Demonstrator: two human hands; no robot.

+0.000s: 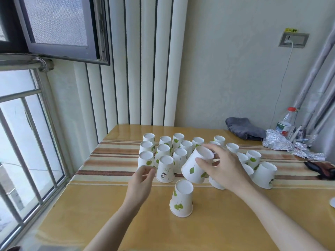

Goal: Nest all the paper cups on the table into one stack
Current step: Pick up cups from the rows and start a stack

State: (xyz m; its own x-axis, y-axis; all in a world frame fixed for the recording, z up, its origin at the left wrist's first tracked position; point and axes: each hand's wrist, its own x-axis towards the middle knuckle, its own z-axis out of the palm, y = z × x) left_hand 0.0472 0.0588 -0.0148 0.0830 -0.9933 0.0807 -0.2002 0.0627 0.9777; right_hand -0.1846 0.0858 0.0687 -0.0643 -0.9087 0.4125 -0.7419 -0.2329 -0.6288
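Right hand [223, 165] grips a tilted upside-down cup [196, 164] just beyond the near lone cup [181, 200]; left hand [141, 182], loosely curled and empty, waits left.

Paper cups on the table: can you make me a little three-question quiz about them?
1. True or false: the cups on the table stand upside down.
2. Which hand holds a tilted cup? A) left B) right
3. What picture is on the lone cup nearest the camera?

Key:
1. True.
2. B, the right hand; the left hand holds nothing.
3. Green leaves.
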